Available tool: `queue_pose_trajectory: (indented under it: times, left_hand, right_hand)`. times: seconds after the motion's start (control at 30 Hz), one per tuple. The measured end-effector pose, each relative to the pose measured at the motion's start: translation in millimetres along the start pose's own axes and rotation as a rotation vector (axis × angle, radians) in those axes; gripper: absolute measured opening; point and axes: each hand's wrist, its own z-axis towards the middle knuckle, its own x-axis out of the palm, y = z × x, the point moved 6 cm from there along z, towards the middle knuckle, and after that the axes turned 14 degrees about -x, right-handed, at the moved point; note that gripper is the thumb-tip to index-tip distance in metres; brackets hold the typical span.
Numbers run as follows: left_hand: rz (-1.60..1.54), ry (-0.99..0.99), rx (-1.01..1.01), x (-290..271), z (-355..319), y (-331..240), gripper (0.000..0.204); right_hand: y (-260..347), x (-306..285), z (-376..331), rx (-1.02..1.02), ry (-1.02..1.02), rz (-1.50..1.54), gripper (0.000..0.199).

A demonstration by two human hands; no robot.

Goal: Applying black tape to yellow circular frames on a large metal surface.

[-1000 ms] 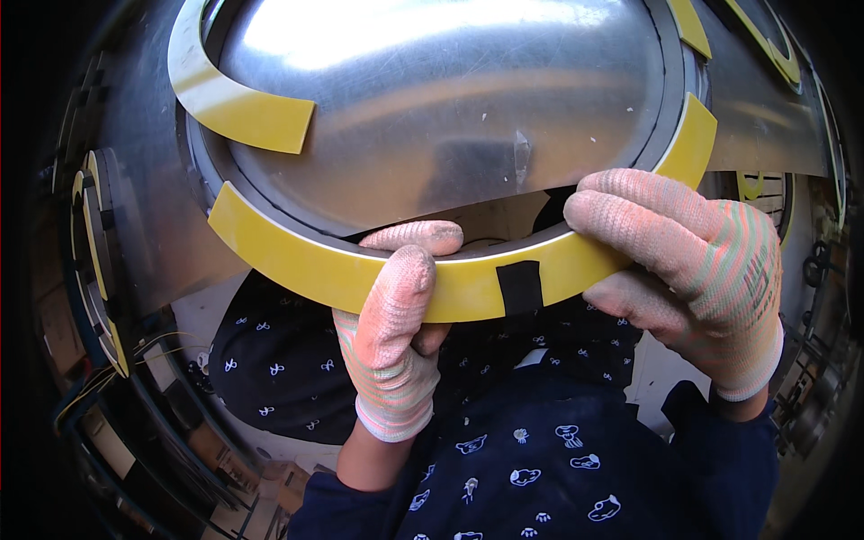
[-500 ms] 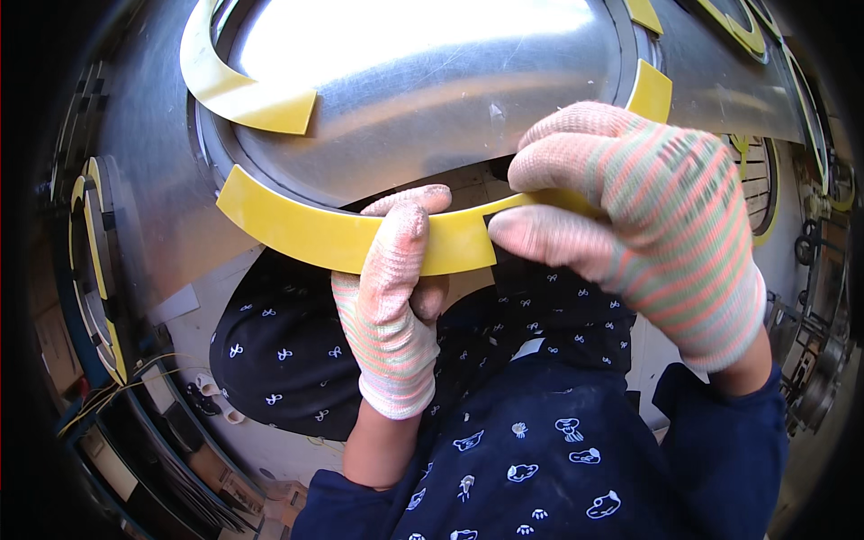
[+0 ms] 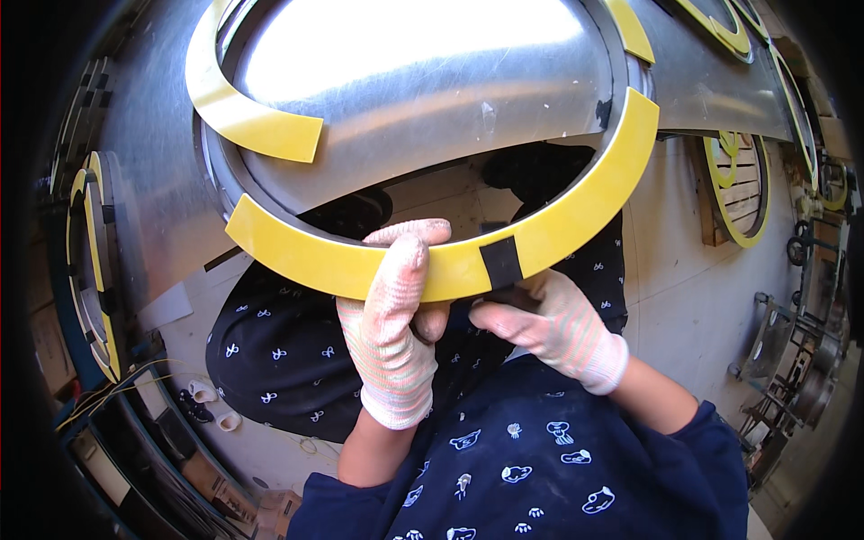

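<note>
A large dark ring [image 3: 281, 205] carries flat, curved yellow pieces along its face. My left hand [image 3: 392, 333] is closed around the near edge of the left front yellow piece [image 3: 301, 256], thumb on top. Where it meets the right front yellow piece [image 3: 605, 184], a strip of black tape [image 3: 501, 262] crosses the joint. Just under that joint, my right hand [image 3: 569, 331] is pinched at the tape's lower end; its fingertips are partly hidden below the ring. Both hands wear striped knit gloves.
A shiny metal tabletop [image 3: 423, 126] supports the ring's far part. Another yellow piece [image 3: 270, 133] lies at its left side, with one end jutting inward. More yellow-faced rings stand at left [image 3: 101, 261] and right [image 3: 754, 193]. Metal equipment [image 3: 783, 360] is at far right.
My right hand has moved from over the right front piece down to below the joint. The black tape now lies across the joint. The ring's near side has shifted slightly toward me.
</note>
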Motion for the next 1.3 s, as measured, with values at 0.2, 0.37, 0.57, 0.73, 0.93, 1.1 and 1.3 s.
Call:
queue_pose_trajectory:
  times: [0.2, 0.37, 0.57, 0.73, 0.93, 1.1, 1.3]
  left_hand:
    - [-0.032, 0.098, -0.029, -4, -8, 8, 0.030]
    - [-0.103, 0.142, 0.022, -8, -2, 4, 0.033]
    - [-0.216, 0.169, -0.032, -13, 2, 14, 0.037]
    - [-0.203, 0.188, -0.003, -14, 1, 17, 0.037]
    - [-0.222, 0.166, 0.119, -14, 5, 7, 0.031]
    - [-0.071, 0.089, 0.186, -19, 12, 6, 0.034]
    - [-0.206, 0.232, -0.049, -16, 4, 13, 0.036]
  right_hand:
    - [37, -11, 53, -0.408, 0.207, -0.223, 0.030]
    - [19, -33, 74, -0.545, 0.360, -0.119, 0.045]
    - [29, -54, 28, -0.223, 0.256, 0.178, 0.040]
    - [106, -20, -22, -0.154, 0.212, 0.359, 0.057]
    - [153, 35, 13, -0.786, 0.261, -0.290, 0.038]
    - [68, 39, -36, 0.551, 0.199, -0.012, 0.037]
    - [17, -11, 73, -0.505, 0.331, 0.028, 0.054]
